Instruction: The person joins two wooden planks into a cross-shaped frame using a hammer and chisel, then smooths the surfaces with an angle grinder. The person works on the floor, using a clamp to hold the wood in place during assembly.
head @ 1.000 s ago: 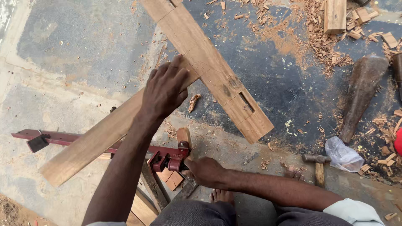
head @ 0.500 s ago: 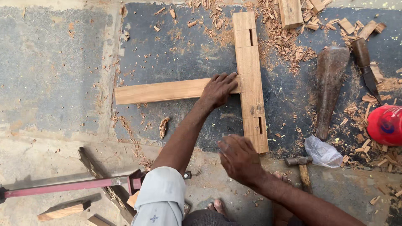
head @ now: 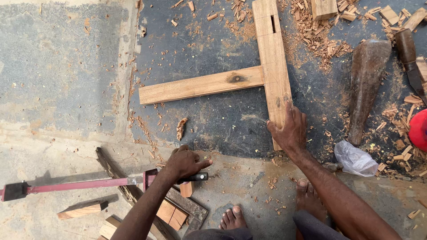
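Observation:
A T-shaped wooden frame lies on the dark floor: an upright plank (head: pixel 272 62) with slots, and a cross plank (head: pixel 200 85) joined to its left side. My right hand (head: pixel 289 129) presses on the lower end of the upright plank, fingers spread. My left hand (head: pixel 184 162) is closed around the black handle of a red bar clamp (head: pixel 84 184) that lies on the concrete at the lower left.
A dark wooden mallet (head: pixel 367 84) and a chisel (head: pixel 409 58) lie at the right, with a clear plastic bag (head: pixel 356 159) and a red object (head: pixel 419 130). Wood chips (head: pixel 320 40) litter the top. Offcuts (head: pixel 82 209) and a rasp (head: pixel 189 205) lie near my bare feet (head: pixel 233 218).
My left hand left the cross plank and dropped to the clamp handle. My right hand moved up onto the upright plank's lower end. The view shifted, bringing the clamp closer.

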Action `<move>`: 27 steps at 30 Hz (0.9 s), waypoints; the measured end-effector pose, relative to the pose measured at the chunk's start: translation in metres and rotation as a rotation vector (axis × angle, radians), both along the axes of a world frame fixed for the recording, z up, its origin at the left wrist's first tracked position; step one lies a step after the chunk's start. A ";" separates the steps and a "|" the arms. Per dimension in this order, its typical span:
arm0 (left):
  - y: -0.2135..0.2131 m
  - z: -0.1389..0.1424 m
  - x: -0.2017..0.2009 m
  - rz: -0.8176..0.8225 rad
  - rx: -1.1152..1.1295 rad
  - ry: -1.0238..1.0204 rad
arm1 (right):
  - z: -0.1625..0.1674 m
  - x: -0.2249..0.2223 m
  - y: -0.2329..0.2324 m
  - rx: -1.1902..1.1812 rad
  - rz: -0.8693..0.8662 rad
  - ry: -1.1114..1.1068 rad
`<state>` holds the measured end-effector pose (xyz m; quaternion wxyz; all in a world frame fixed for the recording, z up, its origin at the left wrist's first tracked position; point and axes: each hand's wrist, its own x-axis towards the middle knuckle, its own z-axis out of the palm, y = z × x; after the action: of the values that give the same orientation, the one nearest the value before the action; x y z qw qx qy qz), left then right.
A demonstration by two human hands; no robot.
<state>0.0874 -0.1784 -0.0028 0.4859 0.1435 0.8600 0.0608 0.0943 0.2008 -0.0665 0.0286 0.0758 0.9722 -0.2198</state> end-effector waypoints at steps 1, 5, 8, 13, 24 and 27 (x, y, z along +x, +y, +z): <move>-0.010 0.002 0.009 -0.037 0.031 0.025 | 0.001 -0.006 0.006 0.006 0.000 0.021; -0.036 0.009 0.040 -0.027 0.152 0.010 | 0.013 -0.023 0.032 0.081 0.000 0.027; -0.042 0.013 0.063 -0.012 0.101 -0.022 | 0.018 -0.020 0.044 0.077 -0.015 0.000; -0.033 0.017 0.064 -0.099 0.068 -0.006 | 0.015 -0.015 0.046 0.074 -0.011 0.062; 0.016 0.046 -0.147 -0.098 0.380 1.085 | 0.033 -0.033 0.072 -0.591 -0.289 0.018; 0.023 0.047 -0.166 0.094 0.254 0.695 | 0.048 -0.045 0.082 -0.744 -0.086 0.253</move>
<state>-0.0788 -0.1554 0.0443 0.1399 0.1749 0.9650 0.1367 0.0491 0.2832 -0.0182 -0.0753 0.0730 0.8180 -0.5656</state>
